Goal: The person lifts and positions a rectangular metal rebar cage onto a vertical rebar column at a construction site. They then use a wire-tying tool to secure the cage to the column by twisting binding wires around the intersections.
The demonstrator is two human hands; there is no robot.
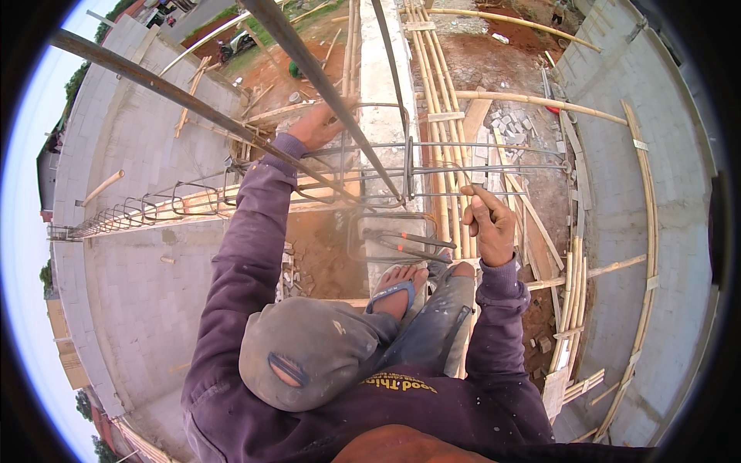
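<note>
My left hand (318, 126) reaches forward, its fingers closed at the corner of a bent steel stirrup (380, 105); upright bars pass in front. My right hand (490, 222) is raised to the right of the rebar cage, thumb and index finger pinched on what looks like a thin tie wire (466, 176). Between my hands, horizontal rebars (448, 145) cross the concrete beam top (378, 46). A slanting thick rebar (332, 92) comes down into the crossing. Dark pincers (409, 245) with orange marks on the handles lie just ahead of my sandalled foot (397, 292).
A rebar cage (162, 202) runs left along wooden formwork (255, 204). Bamboo poles (451, 116) line the beam's right side. Grey block walls (147, 285) stand on both sides. Below lie red soil, broken blocks (513, 123) and planks. Another person in green (294, 69) is far below.
</note>
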